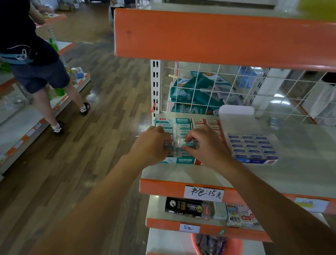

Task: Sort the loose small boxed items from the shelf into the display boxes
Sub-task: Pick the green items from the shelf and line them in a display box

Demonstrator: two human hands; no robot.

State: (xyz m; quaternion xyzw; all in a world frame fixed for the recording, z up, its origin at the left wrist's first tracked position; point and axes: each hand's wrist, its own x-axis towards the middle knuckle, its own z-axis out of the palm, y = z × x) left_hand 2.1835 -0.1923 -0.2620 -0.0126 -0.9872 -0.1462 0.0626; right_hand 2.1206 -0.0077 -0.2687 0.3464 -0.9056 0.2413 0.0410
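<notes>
Left hand [150, 146] and right hand [205, 145], fingers pinching small boxes [195, 144] over teal box [181, 124], red box [210, 122] at 3 o'clock, blue box [252, 147] beyond, wire grid [240, 86] at 12 o'clock

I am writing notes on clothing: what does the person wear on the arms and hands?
Nothing that shows. Both forearms are bare to the picture's edge, no sleeve. The left hand and right hand have no gloves; no watch or bracelet at the wrists.

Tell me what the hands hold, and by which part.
The left hand and right hand pinch a small teal-and-white boxed item by its opposite ends, over the teal display box; glare blurs the details.
</notes>
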